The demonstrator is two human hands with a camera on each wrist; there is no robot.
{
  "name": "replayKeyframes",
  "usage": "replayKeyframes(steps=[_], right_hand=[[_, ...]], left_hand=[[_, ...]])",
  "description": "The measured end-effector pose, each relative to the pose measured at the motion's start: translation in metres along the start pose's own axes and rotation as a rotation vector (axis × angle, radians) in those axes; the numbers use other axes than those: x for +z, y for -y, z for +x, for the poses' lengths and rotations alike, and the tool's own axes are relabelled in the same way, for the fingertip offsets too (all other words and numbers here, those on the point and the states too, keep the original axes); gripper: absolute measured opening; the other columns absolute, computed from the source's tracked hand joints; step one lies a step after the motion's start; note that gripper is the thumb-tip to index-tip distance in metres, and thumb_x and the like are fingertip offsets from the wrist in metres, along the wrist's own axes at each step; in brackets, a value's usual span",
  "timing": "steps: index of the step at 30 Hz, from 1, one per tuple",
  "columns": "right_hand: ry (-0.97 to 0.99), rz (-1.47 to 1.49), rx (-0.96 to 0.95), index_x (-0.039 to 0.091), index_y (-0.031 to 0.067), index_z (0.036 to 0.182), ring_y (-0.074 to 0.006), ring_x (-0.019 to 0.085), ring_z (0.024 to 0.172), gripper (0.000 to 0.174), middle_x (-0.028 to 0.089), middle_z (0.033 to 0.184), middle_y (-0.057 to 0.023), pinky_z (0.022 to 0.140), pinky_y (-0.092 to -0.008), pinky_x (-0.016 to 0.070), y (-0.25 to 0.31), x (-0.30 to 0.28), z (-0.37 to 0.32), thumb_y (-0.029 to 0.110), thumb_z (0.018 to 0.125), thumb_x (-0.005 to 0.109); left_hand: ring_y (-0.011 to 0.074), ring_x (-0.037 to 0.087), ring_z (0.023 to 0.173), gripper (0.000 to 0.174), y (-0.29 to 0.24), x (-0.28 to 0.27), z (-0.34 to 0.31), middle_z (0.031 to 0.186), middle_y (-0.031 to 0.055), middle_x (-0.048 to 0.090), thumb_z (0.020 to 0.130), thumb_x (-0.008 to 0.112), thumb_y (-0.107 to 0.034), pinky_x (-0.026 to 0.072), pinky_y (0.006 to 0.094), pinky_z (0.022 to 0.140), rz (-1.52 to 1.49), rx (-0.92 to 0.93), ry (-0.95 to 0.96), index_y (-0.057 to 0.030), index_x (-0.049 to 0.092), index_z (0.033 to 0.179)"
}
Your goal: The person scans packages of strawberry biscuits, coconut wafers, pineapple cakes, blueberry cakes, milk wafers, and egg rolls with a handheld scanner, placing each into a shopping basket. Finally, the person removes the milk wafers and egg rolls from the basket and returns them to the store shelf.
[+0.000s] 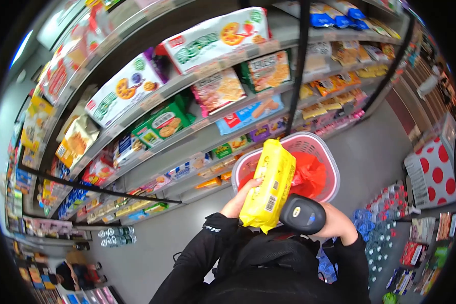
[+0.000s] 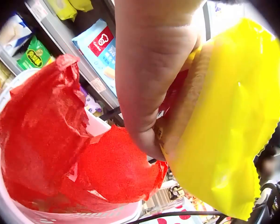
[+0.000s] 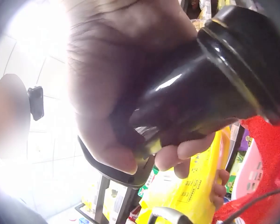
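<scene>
My left hand grips a yellow snack packet by its left side, and its printed barcode faces up. In the left wrist view the thumb side of that hand presses against the packet. A black handheld barcode scanner is in my right hand, its head close beside the lower right of the packet. Fingers curl round the scanner's dark handle in the right wrist view. Beneath the packet is a pink basket with a red plastic bag inside.
Shelves of packaged biscuits and snacks run across the front and left. Bottled water packs stand on the floor at right, near a red-dotted white box. More bottles lie on the left floor. A person is at lower left.
</scene>
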State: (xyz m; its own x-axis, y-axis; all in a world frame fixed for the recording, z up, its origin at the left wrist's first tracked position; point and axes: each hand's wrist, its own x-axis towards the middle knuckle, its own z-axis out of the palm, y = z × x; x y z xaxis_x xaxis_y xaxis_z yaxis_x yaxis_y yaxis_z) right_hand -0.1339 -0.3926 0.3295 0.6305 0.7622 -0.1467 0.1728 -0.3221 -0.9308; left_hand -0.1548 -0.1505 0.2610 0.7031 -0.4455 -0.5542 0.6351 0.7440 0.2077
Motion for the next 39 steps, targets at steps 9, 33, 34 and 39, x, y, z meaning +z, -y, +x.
replayKeyframes(steps=[9,33,34,39], right_hand=[[-0.284,0.199,0.028,0.046,-0.0001,0.109,-0.0134,0.051,0.091,0.058,0.055,0.099,-0.0075,0.081,-0.0293,0.0398,-0.003,0.018,0.006,0.001,0.054,0.067],[-0.059,0.341,-0.060,0.039,0.0002,0.116,-0.0297,0.044,0.107,0.066,0.040,0.120,-0.0173,0.088,-0.0334,0.0358,0.025,0.157,0.119,0.016,0.060,0.070],[-0.091,0.342,0.019,0.038,-0.0001,0.117,-0.0297,0.043,0.107,0.066,0.041,0.119,-0.0175,0.088,-0.0330,0.0356,0.026,0.163,0.123,0.016,0.060,0.070],[-0.166,0.284,-0.072,0.037,-0.0003,0.117,-0.0291,0.043,0.107,0.067,0.041,0.118,-0.0175,0.089,-0.0327,0.0354,0.027,0.171,0.139,0.015,0.060,0.069]], left_hand=[[0.0150,0.041,0.107,0.070,-0.022,-0.014,-0.039,0.120,0.0095,0.040,0.074,0.058,-0.025,0.0329,0.0277,0.089,0.760,0.182,0.236,-0.0018,0.020,0.128],[0.0366,0.044,0.096,0.080,-0.136,-0.113,-0.140,0.108,0.0204,0.040,0.046,0.071,-0.021,0.0375,0.0403,0.081,2.299,0.705,-0.236,-0.0139,0.041,0.120],[0.0368,0.043,0.096,0.080,-0.143,-0.118,-0.138,0.108,0.0206,0.039,0.045,0.071,-0.020,0.0373,0.0409,0.080,2.359,0.755,-0.285,-0.0143,0.041,0.119],[0.0354,0.040,0.095,0.081,-0.176,-0.156,-0.115,0.108,0.0204,0.036,0.046,0.071,-0.017,0.0331,0.0411,0.083,2.539,0.978,-0.520,-0.0187,0.040,0.121]])
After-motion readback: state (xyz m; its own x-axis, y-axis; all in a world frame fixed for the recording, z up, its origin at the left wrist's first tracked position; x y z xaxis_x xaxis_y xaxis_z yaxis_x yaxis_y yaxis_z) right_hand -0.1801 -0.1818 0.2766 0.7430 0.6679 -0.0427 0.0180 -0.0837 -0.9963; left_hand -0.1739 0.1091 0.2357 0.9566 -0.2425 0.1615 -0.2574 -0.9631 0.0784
